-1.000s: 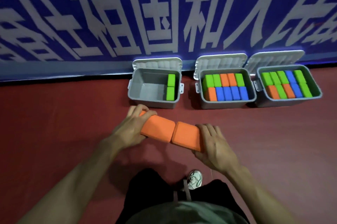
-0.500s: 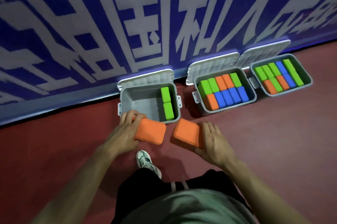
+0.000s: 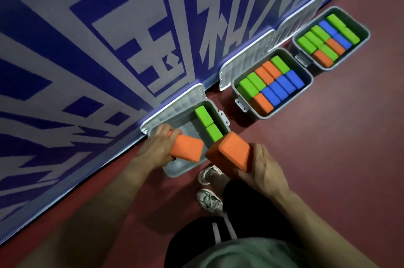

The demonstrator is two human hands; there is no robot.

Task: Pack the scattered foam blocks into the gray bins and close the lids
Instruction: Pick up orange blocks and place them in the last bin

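While each hand grips an orange foam block, left hand (image 3: 157, 150) and right hand (image 3: 263, 171) hover at mid-frame over the open gray plastic bin (image 3: 175, 171).

A dark red floor (image 3: 306, 158) is seen, bounded by a blue-and-white banner wall (image 3: 87, 49). Three open gray bins are set on it along the wall: the nearest bin (image 3: 175, 170), a middle bin (image 3: 282, 110) beyond it, and a far bin (image 3: 354, 49) beyond that. Two sneakers (image 3: 208, 201) are planted just beside the nearest bin.

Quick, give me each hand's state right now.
Left hand: grips an orange block over the near bin.
Right hand: grips a second orange block.
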